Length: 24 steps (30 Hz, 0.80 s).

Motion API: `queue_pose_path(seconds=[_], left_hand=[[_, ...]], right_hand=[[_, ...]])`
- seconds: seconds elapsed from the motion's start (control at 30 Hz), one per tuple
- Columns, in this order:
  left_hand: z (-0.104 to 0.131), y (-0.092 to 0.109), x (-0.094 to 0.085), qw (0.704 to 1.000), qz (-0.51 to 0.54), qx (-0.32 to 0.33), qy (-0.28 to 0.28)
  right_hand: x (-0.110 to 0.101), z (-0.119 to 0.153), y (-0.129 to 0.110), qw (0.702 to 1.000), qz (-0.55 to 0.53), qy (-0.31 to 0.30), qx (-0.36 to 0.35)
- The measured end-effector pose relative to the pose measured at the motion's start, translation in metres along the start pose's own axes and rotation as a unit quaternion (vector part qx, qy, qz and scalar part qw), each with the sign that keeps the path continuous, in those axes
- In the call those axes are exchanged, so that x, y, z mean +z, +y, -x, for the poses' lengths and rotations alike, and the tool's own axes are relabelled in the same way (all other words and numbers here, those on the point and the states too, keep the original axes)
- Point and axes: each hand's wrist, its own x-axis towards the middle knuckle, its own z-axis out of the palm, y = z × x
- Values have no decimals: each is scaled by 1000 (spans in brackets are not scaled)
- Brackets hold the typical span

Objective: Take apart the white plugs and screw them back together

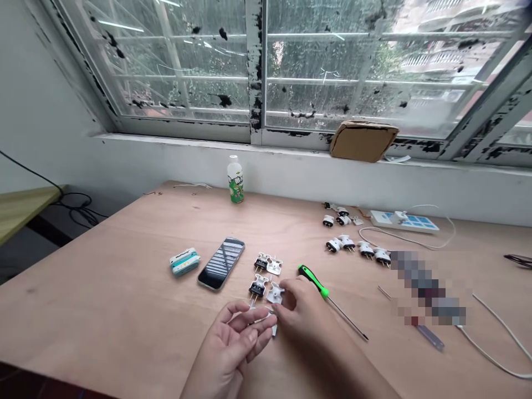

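The white, waisted plastic plug half (274, 293) lies on the tabletop (124, 310) immediately left of the nearer right hand (305, 305), thumb and forefinger slightly parted at its edge; the left hand (235, 341) is half-curled, its hold indeterminable.

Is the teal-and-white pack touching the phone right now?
Apart. The head view shows a narrow strip of bare table between the right side of the pack and the near-left edge of the phone.
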Motion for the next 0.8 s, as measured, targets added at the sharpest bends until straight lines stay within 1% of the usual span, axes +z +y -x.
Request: queue_pose_path(seconds=[0.07, 0.1, 0.13, 0.17, 0.2, 0.23, 0.27, 0.3, 0.33, 0.4, 0.47, 0.53, 0.6, 0.7, 0.8], left_hand=[[-6, 8, 1, 995, -85, 35, -36], [-11, 12, 3, 986, -147, 63, -56], [-18, 16, 5, 967, -220, 103, -78], [-26, 20, 7, 936, -301, 149, -103], [-36, 24, 10, 890, -388, 199, -133], [-46, 26, 13, 831, -467, 253, -165], [-56, 28, 15, 774, -529, 291, -192], [-67, 29, 18, 724, -575, 316, -215], [-76, 28, 20, 680, -612, 327, -238], [-92, 25, 21, 611, -667, 334, -264], [-103, 20, 21, 557, -704, 337, -284], [-110, 16, 20, 522, -725, 338, -295], [-115, 12, 18, 502, -737, 340, -298], [-120, 11, 16, 485, -739, 351, -308], [-119, 19, 16, 483, -735, 364, -304]], right_hand=[[-4, 2, 1, 1000, -7, -4, -7], [-6, 4, 2, 1000, -9, -3, -8], [-9, 7, 3, 1000, -12, 0, -9], [-12, 10, 5, 1000, -16, 6, -9], [-15, 14, 7, 1000, -22, 14, -11], [-19, 18, 9, 999, -28, 26, -11], [-22, 23, 12, 999, -33, 40, -10], [-26, 29, 15, 998, -36, 56, -9], [-30, 36, 18, 997, -38, 73, -7], [-38, 50, 26, 994, -36, 104, -4], [-45, 65, 34, 991, -36, 128, -2], [-50, 80, 40, 988, -37, 148, -1], [-54, 91, 43, 985, -37, 166, -11], [-60, 101, 42, 979, -36, 198, -38], [-66, 105, 46, 973, -29, 226, -44]])
